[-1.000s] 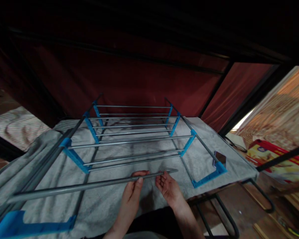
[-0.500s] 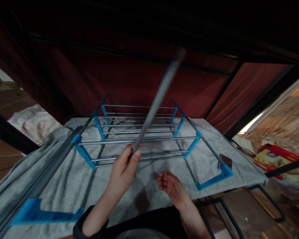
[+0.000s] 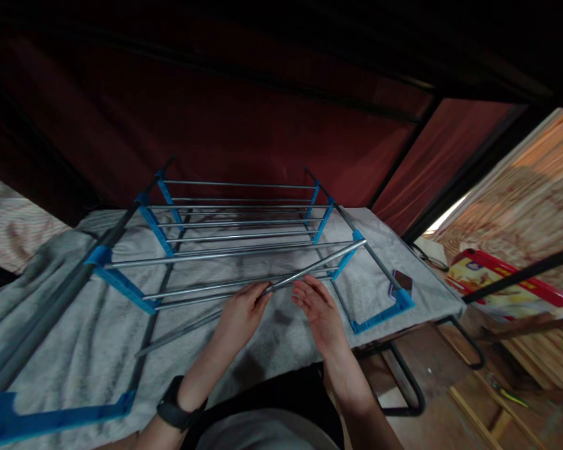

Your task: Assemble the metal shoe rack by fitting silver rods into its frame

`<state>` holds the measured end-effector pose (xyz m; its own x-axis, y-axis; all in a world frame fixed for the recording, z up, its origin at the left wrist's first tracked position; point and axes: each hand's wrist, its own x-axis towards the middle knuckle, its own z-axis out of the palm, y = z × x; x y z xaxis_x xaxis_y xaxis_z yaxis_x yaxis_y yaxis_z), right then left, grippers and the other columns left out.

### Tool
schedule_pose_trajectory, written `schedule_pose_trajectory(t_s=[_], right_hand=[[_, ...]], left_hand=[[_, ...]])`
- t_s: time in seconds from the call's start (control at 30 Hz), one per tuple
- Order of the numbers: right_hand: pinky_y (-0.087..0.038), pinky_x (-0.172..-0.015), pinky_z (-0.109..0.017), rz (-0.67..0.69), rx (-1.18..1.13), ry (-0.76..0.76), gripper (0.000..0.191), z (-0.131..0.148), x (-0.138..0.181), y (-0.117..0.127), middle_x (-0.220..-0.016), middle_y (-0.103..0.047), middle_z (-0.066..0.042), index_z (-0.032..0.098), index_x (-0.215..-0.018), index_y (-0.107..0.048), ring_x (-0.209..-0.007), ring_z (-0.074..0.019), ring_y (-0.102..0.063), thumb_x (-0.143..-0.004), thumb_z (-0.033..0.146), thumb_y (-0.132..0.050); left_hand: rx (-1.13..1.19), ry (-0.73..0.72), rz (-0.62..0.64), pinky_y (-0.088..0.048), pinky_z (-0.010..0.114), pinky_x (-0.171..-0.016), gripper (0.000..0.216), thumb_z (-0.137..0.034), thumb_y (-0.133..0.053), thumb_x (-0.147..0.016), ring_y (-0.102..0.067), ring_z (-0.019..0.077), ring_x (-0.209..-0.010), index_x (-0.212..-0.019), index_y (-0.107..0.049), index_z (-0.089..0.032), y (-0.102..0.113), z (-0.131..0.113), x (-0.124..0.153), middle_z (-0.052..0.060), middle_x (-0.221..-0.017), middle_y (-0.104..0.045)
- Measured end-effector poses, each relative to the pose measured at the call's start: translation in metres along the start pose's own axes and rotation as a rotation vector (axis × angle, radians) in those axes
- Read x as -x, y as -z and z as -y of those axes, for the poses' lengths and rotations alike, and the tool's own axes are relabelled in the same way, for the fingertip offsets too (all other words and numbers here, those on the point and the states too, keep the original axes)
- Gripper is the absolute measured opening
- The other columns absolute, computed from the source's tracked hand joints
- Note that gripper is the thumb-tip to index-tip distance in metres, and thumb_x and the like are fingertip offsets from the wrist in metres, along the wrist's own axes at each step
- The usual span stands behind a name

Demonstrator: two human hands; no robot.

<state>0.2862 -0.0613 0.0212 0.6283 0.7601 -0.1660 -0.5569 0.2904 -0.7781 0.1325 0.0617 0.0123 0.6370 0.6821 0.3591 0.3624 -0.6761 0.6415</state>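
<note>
My left hand (image 3: 244,312) is closed around a grey metal tube (image 3: 316,265) near its middle. The tube slants across the front of a rack (image 3: 234,253), one end low at left, the other near a blue bracket at right. Close beside it is my right hand (image 3: 318,309), palm turned inward, fingers apart and close to the tube; it does not grip it. The rack lies on its side, with metal rods between blue plastic brackets (image 3: 126,287). Nearest me are a blue end bracket (image 3: 385,312) at right and another blue end bracket (image 3: 60,420) at left.
A grey blanket (image 3: 94,350) covers the surface under the rack. A phone (image 3: 402,282) lies by the right bracket. Beyond the right edge are a red and yellow package (image 3: 502,284) and a black metal frame (image 3: 410,381). Dark red panels (image 3: 244,125) stand behind.
The tube has swung down from a steep upward tilt to nearly level across the rack. My right hand has risen towards it and its fingers have opened. The view has shifted right.
</note>
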Motion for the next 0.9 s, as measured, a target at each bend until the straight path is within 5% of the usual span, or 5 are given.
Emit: schedule_pose_trajectory(t_s=[0.17,0.4,0.67,0.9], right_hand=[[-0.059,-0.097,-0.037,-0.039,-0.041,0.005,0.036,-0.003,-0.008,0.009,-0.107,-0.081,-0.003,0.025,-0.106,-0.075,-0.099,-0.0195,-0.075,-0.075,0.037,-0.09],[-0.062,-0.079,-0.03,-0.191,-0.079,-0.038,0.034,-0.029,-0.029,0.042,-0.086,-0.078,0.002,0.023,-0.085,-0.069,-0.077,-0.0153,-0.071,-0.066,0.035,-0.095],[-0.059,-0.081,-0.025,-0.324,-0.079,-0.057,0.023,-0.049,-0.062,0.097,-0.08,-0.075,0.003,0.022,-0.084,-0.068,-0.078,-0.0126,-0.071,-0.073,0.025,-0.088],[-0.059,-0.081,-0.025,-0.445,-0.026,-0.018,0.016,-0.047,-0.088,0.139,-0.081,-0.078,0.002,0.022,-0.085,-0.069,-0.08,-0.0129,-0.073,-0.074,0.022,-0.081]], left_hand=[[-0.227,-0.098,0.112,-0.061,0.041,-0.093,0.036,-0.026,-0.047,-0.103,-0.077,0.0271,-0.102,-0.127,-0.074,-0.021,-0.022,0.005,0.006,0.011,-0.118,-0.08],[-0.39,-0.001,0.238,-0.061,0.045,-0.094,0.041,-0.027,-0.048,-0.102,-0.077,0.0314,-0.107,-0.136,-0.07,-0.022,-0.036,0.045,0.027,0.013,-0.125,-0.079],[-0.404,0.225,0.326,-0.06,0.045,-0.09,0.042,-0.034,-0.039,-0.101,-0.077,0.0324,-0.105,-0.127,-0.069,-0.019,-0.021,0.122,0.074,0.014,-0.12,-0.079],[-0.416,0.254,0.193,-0.057,0.045,-0.096,0.038,-0.034,-0.041,-0.095,-0.075,0.0296,-0.104,-0.111,-0.073,-0.022,-0.003,0.157,0.097,0.012,-0.116,-0.079]])
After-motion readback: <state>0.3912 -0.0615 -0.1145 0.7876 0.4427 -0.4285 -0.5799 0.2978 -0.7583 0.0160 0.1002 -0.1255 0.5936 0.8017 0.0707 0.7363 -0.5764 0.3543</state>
